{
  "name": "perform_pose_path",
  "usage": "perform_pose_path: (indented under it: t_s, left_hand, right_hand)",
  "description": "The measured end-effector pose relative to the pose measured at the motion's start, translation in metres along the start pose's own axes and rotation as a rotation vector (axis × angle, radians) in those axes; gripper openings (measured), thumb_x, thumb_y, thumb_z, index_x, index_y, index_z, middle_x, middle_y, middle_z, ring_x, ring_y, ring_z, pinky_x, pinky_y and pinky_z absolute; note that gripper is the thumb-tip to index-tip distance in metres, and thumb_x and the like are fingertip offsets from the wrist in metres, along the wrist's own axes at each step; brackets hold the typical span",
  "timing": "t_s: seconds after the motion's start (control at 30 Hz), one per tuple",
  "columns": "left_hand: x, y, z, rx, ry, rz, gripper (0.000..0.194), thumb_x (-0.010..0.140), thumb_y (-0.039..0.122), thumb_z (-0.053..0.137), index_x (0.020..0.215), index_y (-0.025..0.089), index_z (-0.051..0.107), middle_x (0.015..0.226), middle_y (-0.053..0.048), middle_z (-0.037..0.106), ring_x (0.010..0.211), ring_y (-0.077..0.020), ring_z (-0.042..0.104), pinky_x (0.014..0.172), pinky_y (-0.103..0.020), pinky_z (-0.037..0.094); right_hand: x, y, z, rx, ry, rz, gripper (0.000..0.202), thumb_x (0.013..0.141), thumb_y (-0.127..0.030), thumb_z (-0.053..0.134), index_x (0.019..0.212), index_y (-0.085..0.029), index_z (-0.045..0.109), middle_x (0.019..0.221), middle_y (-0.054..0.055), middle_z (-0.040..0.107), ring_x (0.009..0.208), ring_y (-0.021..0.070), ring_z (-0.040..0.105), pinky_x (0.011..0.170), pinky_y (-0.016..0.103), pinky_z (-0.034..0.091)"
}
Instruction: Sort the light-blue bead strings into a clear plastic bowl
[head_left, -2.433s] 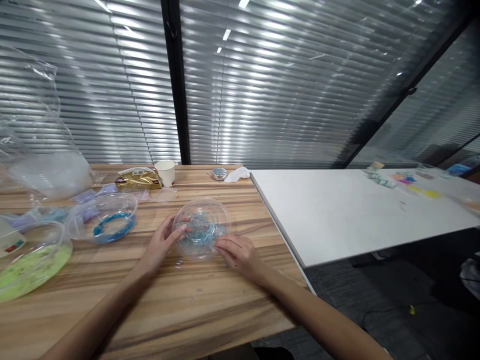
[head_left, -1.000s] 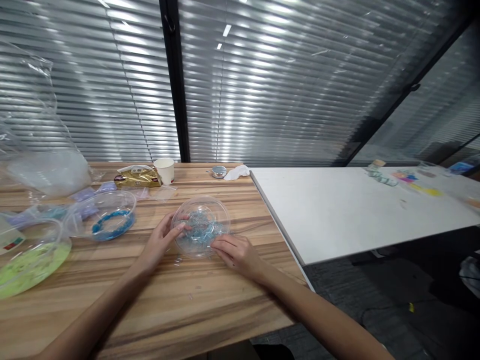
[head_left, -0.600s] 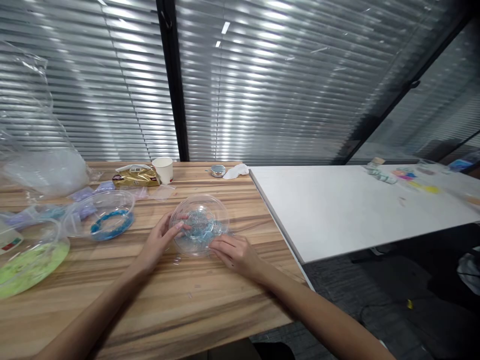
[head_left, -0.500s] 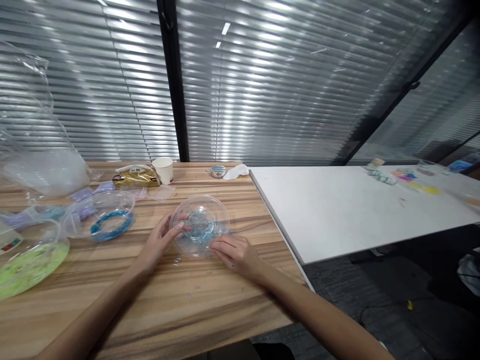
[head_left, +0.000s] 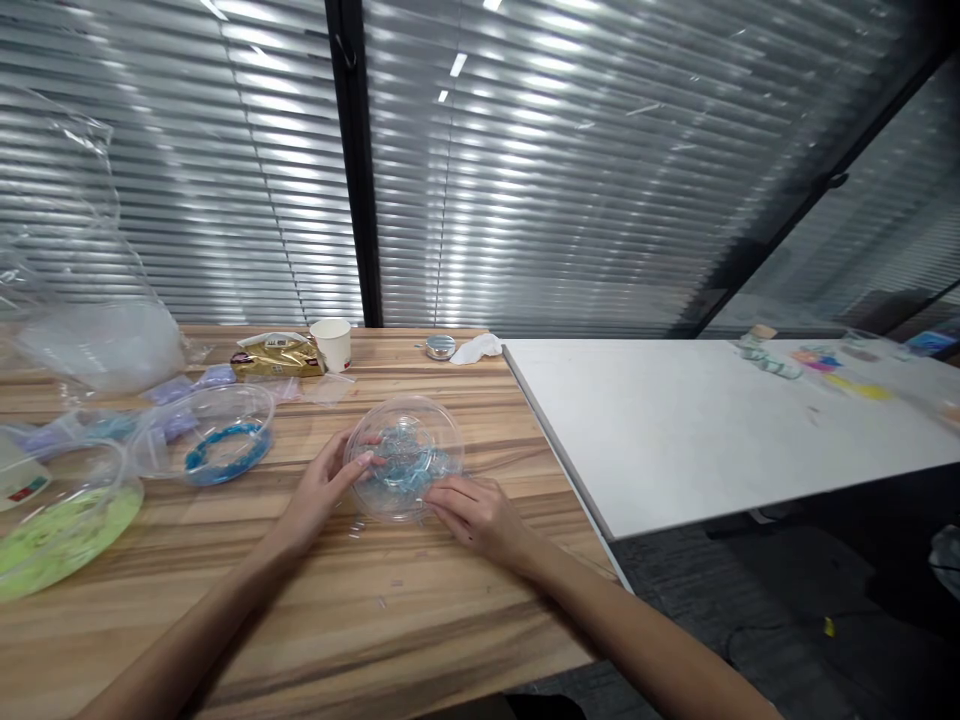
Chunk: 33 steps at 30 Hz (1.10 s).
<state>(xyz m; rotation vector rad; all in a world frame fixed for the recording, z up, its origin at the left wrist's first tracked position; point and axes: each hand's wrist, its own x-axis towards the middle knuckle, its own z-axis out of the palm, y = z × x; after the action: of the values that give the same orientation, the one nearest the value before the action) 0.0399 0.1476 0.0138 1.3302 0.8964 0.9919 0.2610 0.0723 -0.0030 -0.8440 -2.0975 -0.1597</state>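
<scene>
A round clear plastic bowl (head_left: 405, 408) stands on the wood-grain table, with pale blue, clear-looking small pieces (head_left: 409, 468) inside. My left hand (head_left: 330, 480) is closed on its left rim, the thumb at the near side and the other fingers seen through the plastic. At the bowl's lower right edge, my right hand (head_left: 476, 515) has its fingers pressed together on the rim; its fingertips are partly hidden. A few tiny clear bits (head_left: 356, 528) lie on the table just below the bowl.
To the left are a clear bowl with a blue bead ring (head_left: 229, 452), a bowl with yellow-green contents (head_left: 71, 540) and purple packets (head_left: 172, 390). Behind stand a gold tissue pack (head_left: 277, 356), paper cup (head_left: 332, 343), round tin (head_left: 440, 347) and crumpled tissue (head_left: 477, 348). A white table (head_left: 675, 430) adjoins at right.
The view has shifted slightly, so everything sits a little lower and further right. Both hands keep their places at the bowl.
</scene>
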Motion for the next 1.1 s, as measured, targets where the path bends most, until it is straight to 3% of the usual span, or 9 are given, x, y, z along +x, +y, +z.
perform_pose_path:
  t_s: [1.1]
  left_hand:
    - [-0.0007,0.0058,0.0035,0.016,0.038,-0.005,0.062,0.067,0.053,0.074,0.113,0.017,0.056,0.115,-0.011,0.062,0.091,-0.0281,0.066,0.083,-0.043,0.054]
  right_hand:
    - [0.0003,-0.0024,-0.0014,0.007,-0.017,-0.001,0.021,0.099,-0.017,0.044,0.094,-0.014,0.064,0.088,0.006,0.070,0.076,0.0146,0.066,0.062,0.024,0.050]
